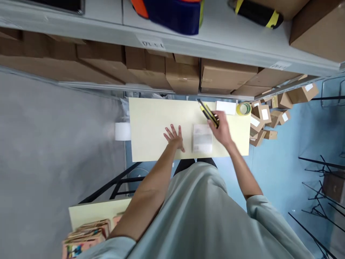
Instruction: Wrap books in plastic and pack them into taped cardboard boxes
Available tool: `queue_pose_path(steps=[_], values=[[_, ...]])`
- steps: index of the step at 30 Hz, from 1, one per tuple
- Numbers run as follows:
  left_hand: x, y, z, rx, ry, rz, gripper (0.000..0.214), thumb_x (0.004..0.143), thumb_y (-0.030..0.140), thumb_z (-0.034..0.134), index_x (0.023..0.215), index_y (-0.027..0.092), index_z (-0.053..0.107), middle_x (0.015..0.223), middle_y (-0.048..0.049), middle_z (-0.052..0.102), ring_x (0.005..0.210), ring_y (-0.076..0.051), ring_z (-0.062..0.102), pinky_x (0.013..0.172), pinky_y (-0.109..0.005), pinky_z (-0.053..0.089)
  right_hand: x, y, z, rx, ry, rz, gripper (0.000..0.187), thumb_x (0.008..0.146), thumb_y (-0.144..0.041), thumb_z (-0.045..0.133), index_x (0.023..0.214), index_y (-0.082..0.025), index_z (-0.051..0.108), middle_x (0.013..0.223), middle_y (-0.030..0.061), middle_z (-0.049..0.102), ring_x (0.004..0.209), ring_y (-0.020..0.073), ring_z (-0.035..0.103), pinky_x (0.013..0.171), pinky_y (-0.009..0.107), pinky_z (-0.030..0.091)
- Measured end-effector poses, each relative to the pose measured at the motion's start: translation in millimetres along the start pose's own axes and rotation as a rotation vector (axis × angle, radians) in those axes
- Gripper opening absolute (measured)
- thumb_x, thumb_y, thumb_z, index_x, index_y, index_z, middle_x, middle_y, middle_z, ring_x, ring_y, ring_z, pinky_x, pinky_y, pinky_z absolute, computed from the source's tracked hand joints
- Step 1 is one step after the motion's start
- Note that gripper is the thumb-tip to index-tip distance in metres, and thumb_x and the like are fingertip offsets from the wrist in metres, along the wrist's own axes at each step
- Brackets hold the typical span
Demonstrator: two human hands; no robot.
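Observation:
My left hand [174, 139] lies with spread fingers on the pale yellow table, holding nothing. In my right hand [222, 128] is a black and yellow utility knife [207, 112], gripped above the table's right half and pointing up and to the left. Just left of that hand, near the table's front edge, a flat white wrapped packet [202, 139] rests on the tabletop. Neither hand covers it. Beyond my right hand sit a white box or stack of labels [225, 107] and a roll of yellow-green tape [243, 108].
A shelf [172, 43] spans the table's far side, packed with cardboard boxes [182, 75]. Another black and yellow knife [258, 13] lies on top. Small labelled cartons [262, 113] are heaped right of the table [151, 129]. A white roll [123, 131] is at its left edge.

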State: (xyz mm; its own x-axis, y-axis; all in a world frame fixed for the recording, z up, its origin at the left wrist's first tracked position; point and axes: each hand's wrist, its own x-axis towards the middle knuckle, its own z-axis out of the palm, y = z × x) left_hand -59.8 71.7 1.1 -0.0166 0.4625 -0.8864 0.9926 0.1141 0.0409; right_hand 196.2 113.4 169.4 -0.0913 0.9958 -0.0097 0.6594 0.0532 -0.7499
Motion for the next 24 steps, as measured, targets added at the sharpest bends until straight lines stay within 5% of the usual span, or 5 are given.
queue_pose_path(steps=[5, 9, 17, 24], values=[[9, -6, 10.6, 0.001, 0.025, 0.025, 0.198, 0.032, 0.038, 0.112, 0.173, 0.020, -0.026, 0.165, -0.0268, -0.052, 0.144, -0.056, -0.050, 0.116, -0.083, -0.023, -72, 6, 117, 0.001, -0.175, 0.531, 0.043, 0.101, -0.030, 0.060, 0.141, -0.019, 0.048, 0.134, 0.0151, 0.070, 0.117, 0.0287, 0.073, 0.102, 0.043, 0.060], [12, -13, 14.8, -0.048, 0.051, 0.079, 0.202, 0.028, 0.039, 0.112, 0.172, 0.021, -0.028, 0.166, -0.0279, -0.051, 0.144, -0.057, -0.050, 0.117, -0.086, -0.019, -82, 8, 162, -0.157, -0.297, 0.652, 0.044, 0.101, -0.030, 0.060, 0.143, -0.023, 0.047, 0.145, 0.0146, 0.066, 0.120, 0.0305, 0.073, 0.099, 0.044, 0.060], [12, -16, 20.9, -0.049, 0.141, 0.136, 0.201, 0.029, 0.040, 0.114, 0.175, 0.021, -0.024, 0.172, -0.0292, -0.043, 0.152, -0.062, -0.040, 0.121, -0.087, -0.013, -91, 23, 163, -0.243, -0.288, 0.570, 0.054, 0.102, -0.026, 0.057, 0.155, -0.023, 0.045, 0.153, 0.0132, 0.064, 0.123, 0.0316, 0.071, 0.101, 0.045, 0.061], [1, -28, 12.5, -0.076, 0.143, 0.216, 0.189, 0.044, 0.068, 0.104, 0.175, 0.019, -0.024, 0.172, -0.0274, -0.045, 0.153, -0.061, -0.043, 0.122, -0.085, -0.012, -85, 9, 161, -0.272, -0.304, 0.543, 0.065, 0.115, -0.045, 0.049, 0.176, -0.031, 0.031, 0.138, 0.0155, 0.065, 0.118, 0.0352, 0.073, 0.099, 0.045, 0.059]])
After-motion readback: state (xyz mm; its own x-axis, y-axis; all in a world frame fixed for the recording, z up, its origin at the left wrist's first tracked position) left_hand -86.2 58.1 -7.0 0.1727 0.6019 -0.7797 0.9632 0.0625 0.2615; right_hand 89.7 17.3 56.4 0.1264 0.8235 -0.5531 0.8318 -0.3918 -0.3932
